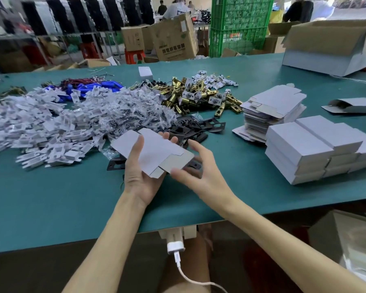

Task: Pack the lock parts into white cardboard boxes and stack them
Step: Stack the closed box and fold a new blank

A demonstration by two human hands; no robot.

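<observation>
Head view, one flat box blank (pixel 154 153) held by left hand (pixel 140 176); right hand (pixel 201 172) spread beside it

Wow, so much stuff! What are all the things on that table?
flat box: one, white, held above the near table
pile of unfolded boxes: one pile, white, right of middle
finished boxes: one stack, white, near right
latch bolts: a heap, brass, middle back
plates: a heap, black, behind the flat box
small flat pieces: a big heap, white, left
big carton: one, grey and brown, open, far right
table: one, green, under everything
left hand: one, holds the flat box
right hand: one, fingers spread, beside the flat box
</observation>
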